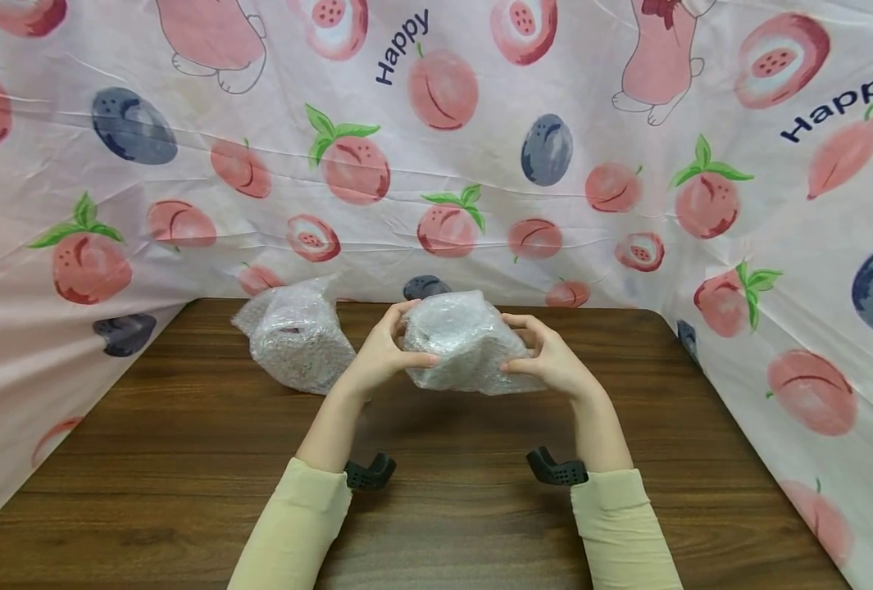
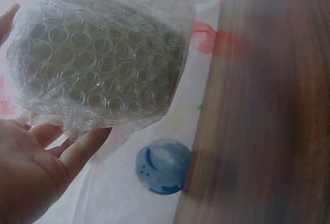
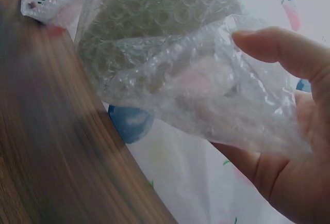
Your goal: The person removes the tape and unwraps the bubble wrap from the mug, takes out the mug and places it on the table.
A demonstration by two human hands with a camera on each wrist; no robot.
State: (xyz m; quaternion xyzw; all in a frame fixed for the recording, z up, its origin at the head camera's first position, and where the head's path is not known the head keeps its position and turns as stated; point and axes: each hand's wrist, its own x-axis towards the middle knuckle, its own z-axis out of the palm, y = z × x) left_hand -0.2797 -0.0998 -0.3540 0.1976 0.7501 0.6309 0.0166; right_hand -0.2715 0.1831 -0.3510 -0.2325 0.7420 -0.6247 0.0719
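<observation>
Between both hands a bubble-wrapped bundle (image 1: 460, 340) is held up above the table, its content a pale greenish shape blurred by the wrap. My left hand (image 1: 386, 354) grips its left side, thumb in front and fingers behind. On the other side my right hand (image 1: 550, 358) pinches the loose wrap between thumb and fingers. Through the left wrist view the bubbles of the bundle (image 2: 98, 59) show large, with the left hand (image 2: 38, 167) against its edge. The right wrist view has a flap of wrap (image 3: 221, 90) inside the right hand (image 3: 289, 105).
Another bubble-wrapped bundle (image 1: 299, 340) lies at the back left of the dark wooden table (image 1: 148, 459). Fruit-printed cloth (image 1: 259, 147) hangs behind the table and along its sides. Each wrist wears a black mount (image 1: 371, 473).
</observation>
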